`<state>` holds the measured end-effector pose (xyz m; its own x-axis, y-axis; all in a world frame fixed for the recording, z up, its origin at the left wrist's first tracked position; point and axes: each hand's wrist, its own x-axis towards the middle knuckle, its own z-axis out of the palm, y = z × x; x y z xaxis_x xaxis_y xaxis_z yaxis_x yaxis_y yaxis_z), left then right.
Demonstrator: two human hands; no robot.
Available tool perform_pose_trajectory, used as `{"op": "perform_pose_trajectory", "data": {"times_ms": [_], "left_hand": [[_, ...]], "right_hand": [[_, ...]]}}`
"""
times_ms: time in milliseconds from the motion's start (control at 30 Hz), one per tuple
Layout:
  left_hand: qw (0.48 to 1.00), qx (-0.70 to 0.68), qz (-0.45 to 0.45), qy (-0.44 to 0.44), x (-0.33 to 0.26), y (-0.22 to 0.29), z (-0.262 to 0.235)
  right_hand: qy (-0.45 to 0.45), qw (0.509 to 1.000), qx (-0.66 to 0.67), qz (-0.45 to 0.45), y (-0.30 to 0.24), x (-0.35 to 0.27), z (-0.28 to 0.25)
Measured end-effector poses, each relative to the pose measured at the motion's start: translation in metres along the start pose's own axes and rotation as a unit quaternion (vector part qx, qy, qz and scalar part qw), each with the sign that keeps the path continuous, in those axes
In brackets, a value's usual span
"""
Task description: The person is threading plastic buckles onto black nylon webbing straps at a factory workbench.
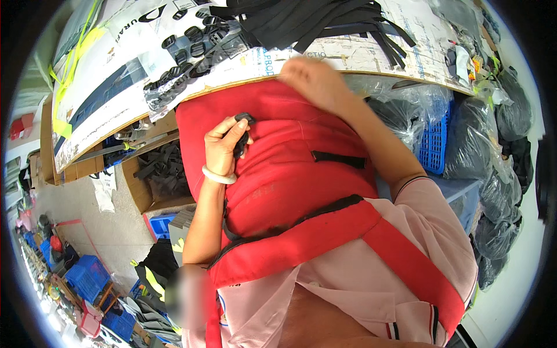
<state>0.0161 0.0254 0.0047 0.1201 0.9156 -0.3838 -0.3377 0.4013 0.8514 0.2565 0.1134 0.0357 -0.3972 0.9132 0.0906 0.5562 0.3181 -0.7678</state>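
Observation:
A red padded vest (290, 174) with black trim and a red strap (325, 232) lies on my lap against the table edge. My left hand (223, 148), a pale bangle on its wrist, pinches a black plastic buckle (243, 119) on a short black strap over the vest's upper left part. My right hand (313, 81) is blurred at the vest's top edge, just below the table. Its fingers curl away from view, so I cannot tell whether it grips the fabric.
The table (371, 58) above carries loose black buckles (191, 49), a heap of black straps (313, 20) and printed sheets. A cardboard box of black straps (162, 174) stands left, below the table. A blue crate (435, 142) and black plastic bags (487, 151) are right. More blue crates (87, 275) stand lower left.

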Motion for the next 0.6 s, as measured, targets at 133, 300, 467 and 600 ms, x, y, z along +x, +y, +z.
{"op": "perform_pose_trajectory", "data": {"times_ms": [133, 300, 467, 600], "left_hand": [[0.995, -0.069, -0.062, -0.043, 0.003, -0.005, -0.007], [0.998, -0.022, -0.054, 0.001, 0.0, -0.002, -0.005], [0.998, 0.029, -0.035, 0.037, 0.004, 0.003, 0.001], [0.995, 0.066, 0.007, 0.069, -0.003, 0.014, 0.004]], "right_hand": [[0.143, 0.946, -0.281, -0.079, 0.069, 0.022, -0.04], [0.088, 0.953, -0.261, -0.124, 0.041, -0.016, -0.006], [0.148, 0.966, -0.127, -0.171, 0.023, -0.01, 0.011], [0.036, 0.991, 0.126, -0.019, -0.049, -0.022, 0.025]]}}
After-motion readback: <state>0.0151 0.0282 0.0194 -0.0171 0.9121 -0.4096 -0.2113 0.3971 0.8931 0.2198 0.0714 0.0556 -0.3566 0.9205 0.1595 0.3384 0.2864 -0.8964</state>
